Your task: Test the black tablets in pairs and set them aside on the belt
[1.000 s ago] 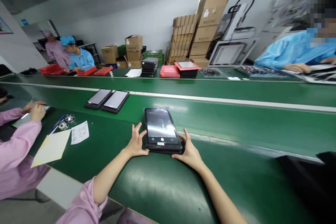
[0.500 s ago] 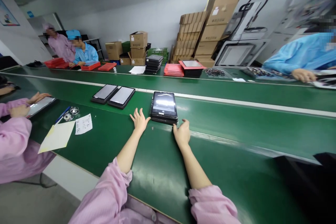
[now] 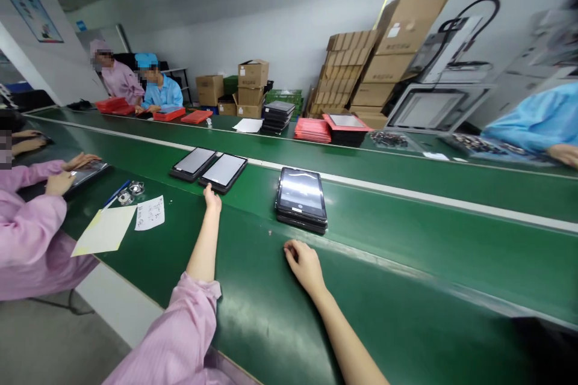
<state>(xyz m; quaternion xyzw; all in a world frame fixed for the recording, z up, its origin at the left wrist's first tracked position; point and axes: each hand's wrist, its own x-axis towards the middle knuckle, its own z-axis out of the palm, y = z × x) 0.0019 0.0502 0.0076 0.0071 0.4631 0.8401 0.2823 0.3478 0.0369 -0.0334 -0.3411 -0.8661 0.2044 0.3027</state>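
Observation:
My left hand (image 3: 212,200) is at the near left corner of a black tablet (image 3: 223,171) with a pale screen, its fingers closed on the edge and partly hidden. Against that tablet's left side lies another tablet (image 3: 195,160), also pale-screened. My right hand (image 3: 307,261) rests over the green bench with its fingers curled in and nothing visible in them. Just beyond it, apart from the fingers, sits a small stack of tablets (image 3: 301,195), the top one with a shiny, reflecting screen.
To the left, a co-worker's hands (image 3: 67,174) hold a tablet. Near them lie a yellowish sheet (image 3: 105,230), a handwritten note (image 3: 150,213) and a blue pen (image 3: 116,192). Across the bench stand red trays (image 3: 312,130) and dark stacked tablets (image 3: 278,116). A dark object (image 3: 548,346) is at lower right.
My left hand has moved left, from beside the tablet stack to the pale-screened tablet, and its spread fingers have closed. My right hand has drawn back from the stack. The view has shifted.

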